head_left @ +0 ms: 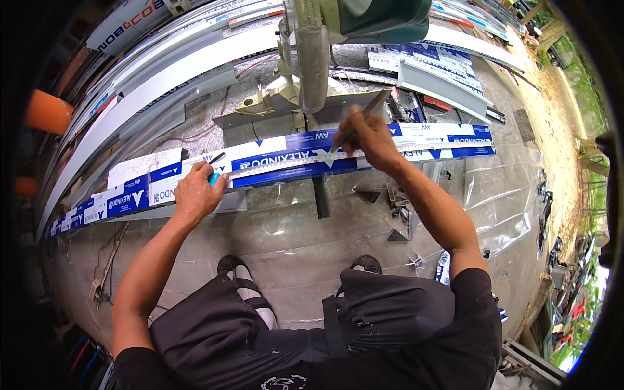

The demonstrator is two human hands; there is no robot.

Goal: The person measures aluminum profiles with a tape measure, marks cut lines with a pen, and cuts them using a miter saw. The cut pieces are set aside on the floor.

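A long aluminium profile (273, 162) in blue and white printed film lies crosswise in front of me. Along its top runs the pale, graduated strip of a measuring tape (279, 168). My left hand (198, 188) is closed at the strip's left end, pressed on the profile. Something bright blue (213, 179) shows beside its thumb, and a small dark piece (217, 158) sticks up past the fingers. My right hand (370, 136) grips a slim dark stick-like tool (376, 102), held slanted with its lower end near the strip. What kind of tool it is, I cannot make out.
A cutting saw with a green motor housing (383, 23) and guarded blade (313, 71) stands just beyond the profile, against its fence (260, 125). More long profiles (169, 65) lie at the far left. Offcuts (400, 208) are scattered by my right forearm. My feet (250, 286) are below.
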